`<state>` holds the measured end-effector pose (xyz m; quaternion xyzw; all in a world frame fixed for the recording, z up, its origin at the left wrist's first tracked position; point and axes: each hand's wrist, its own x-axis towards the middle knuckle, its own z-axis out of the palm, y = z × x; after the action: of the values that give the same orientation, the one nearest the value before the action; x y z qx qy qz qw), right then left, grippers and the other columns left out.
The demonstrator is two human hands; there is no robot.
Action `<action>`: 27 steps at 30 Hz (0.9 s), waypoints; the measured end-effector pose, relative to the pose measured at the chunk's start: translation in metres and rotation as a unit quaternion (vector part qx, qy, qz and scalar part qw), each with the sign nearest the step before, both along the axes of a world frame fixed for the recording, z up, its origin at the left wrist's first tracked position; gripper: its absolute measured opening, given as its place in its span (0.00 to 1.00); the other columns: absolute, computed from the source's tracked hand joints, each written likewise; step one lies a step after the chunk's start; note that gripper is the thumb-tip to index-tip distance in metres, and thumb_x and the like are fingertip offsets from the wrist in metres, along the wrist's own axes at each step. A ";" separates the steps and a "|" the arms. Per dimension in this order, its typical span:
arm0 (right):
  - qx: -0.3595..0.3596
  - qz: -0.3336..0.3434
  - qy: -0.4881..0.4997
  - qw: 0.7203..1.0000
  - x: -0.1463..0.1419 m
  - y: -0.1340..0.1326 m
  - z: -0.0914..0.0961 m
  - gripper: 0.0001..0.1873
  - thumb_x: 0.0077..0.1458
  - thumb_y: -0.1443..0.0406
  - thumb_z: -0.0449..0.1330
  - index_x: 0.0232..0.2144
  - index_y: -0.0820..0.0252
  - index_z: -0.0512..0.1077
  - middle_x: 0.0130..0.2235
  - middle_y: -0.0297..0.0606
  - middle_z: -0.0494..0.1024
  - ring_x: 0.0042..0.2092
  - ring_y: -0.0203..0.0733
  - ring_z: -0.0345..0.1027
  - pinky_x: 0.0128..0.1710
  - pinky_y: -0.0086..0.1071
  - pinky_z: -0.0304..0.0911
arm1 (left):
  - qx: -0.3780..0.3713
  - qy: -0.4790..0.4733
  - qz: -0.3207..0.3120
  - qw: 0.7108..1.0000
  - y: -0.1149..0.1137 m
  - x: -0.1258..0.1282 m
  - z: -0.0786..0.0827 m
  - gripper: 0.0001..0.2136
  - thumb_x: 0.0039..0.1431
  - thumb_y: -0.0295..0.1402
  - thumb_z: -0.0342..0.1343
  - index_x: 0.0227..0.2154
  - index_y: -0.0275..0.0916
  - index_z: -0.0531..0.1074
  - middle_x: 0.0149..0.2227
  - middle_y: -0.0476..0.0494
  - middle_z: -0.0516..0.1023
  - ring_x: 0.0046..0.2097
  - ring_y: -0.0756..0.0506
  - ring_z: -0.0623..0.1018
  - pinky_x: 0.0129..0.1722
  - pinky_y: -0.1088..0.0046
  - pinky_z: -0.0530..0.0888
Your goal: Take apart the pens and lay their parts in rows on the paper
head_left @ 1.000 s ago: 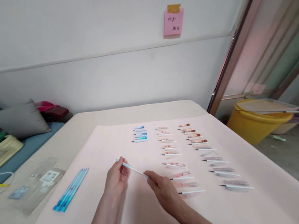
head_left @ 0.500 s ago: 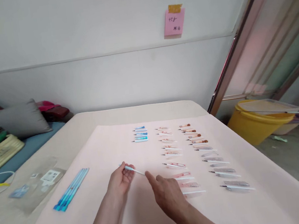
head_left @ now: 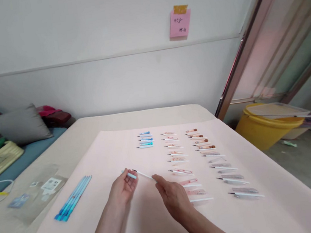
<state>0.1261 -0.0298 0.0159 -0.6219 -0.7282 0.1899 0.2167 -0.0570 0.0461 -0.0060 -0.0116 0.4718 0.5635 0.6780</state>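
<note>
Thin white stick and blue tube over the bench.
Left hand fingers pinch the tube; right hand fingers pinch the stick's back end. Both seem light and stiff; the dark tip might break, so hold there.

Two pieces, fully apart. Short light-blue tube, slim, gripped at one end in the left hand, free end slanting down toward the right. Thin white rod, dark narrow tip, other end pinched in the right hand. Rod aslant, tip just beside tube's free end.
</note>
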 end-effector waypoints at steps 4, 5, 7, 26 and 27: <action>-0.041 -0.044 -0.011 0.998 -0.002 0.004 -0.002 0.17 0.60 0.63 0.46 0.49 0.46 0.67 0.26 0.35 0.77 0.29 0.42 0.71 0.24 0.29 0.48 | -0.009 -0.007 -0.057 0.998 -0.012 0.025 -0.006 0.04 0.51 0.26 0.58 0.28 0.34 0.67 0.24 0.46 0.72 0.26 0.50 0.75 0.26 0.75 0.76; -0.044 -0.051 -0.019 0.998 -0.002 0.004 -0.003 0.17 0.60 0.63 0.46 0.48 0.46 0.67 0.27 0.36 0.78 0.30 0.42 0.71 0.24 0.29 0.48 | -0.009 -0.009 -0.070 0.997 -0.016 0.030 -0.006 0.04 0.50 0.26 0.58 0.28 0.33 0.68 0.25 0.45 0.73 0.27 0.50 0.75 0.26 0.75 0.76; -0.046 -0.058 -0.037 0.997 -0.001 0.004 -0.005 0.16 0.60 0.62 0.45 0.47 0.46 0.67 0.27 0.37 0.78 0.30 0.43 0.72 0.24 0.29 0.47 | -0.009 -0.009 -0.092 0.996 -0.023 0.039 -0.006 0.05 0.49 0.26 0.59 0.28 0.33 0.68 0.26 0.44 0.73 0.28 0.50 0.76 0.27 0.76 0.76; -0.166 -0.015 0.301 0.939 -0.003 0.010 -0.005 0.14 0.54 0.63 0.50 0.39 0.59 0.71 0.18 0.30 0.66 0.20 0.32 0.57 0.21 0.26 0.47 | -0.007 0.035 -0.063 0.997 -0.020 0.029 -0.006 0.06 0.48 0.21 0.58 0.28 0.34 0.68 0.26 0.44 0.75 0.27 0.51 0.76 0.26 0.78 0.75; -0.213 -0.031 0.377 0.901 -0.001 0.012 -0.006 0.14 0.54 0.62 0.50 0.37 0.61 0.71 0.16 0.28 0.62 0.17 0.30 0.51 0.18 0.25 0.44 | -0.012 0.041 -0.060 0.997 -0.019 0.027 -0.005 0.06 0.48 0.21 0.58 0.28 0.34 0.68 0.26 0.44 0.75 0.27 0.51 0.76 0.26 0.79 0.75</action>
<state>0.1250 -0.0174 0.0103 -0.5575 -0.5146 0.5539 0.3427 -0.0302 0.0276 -0.0111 0.0315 0.5054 0.5165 0.6905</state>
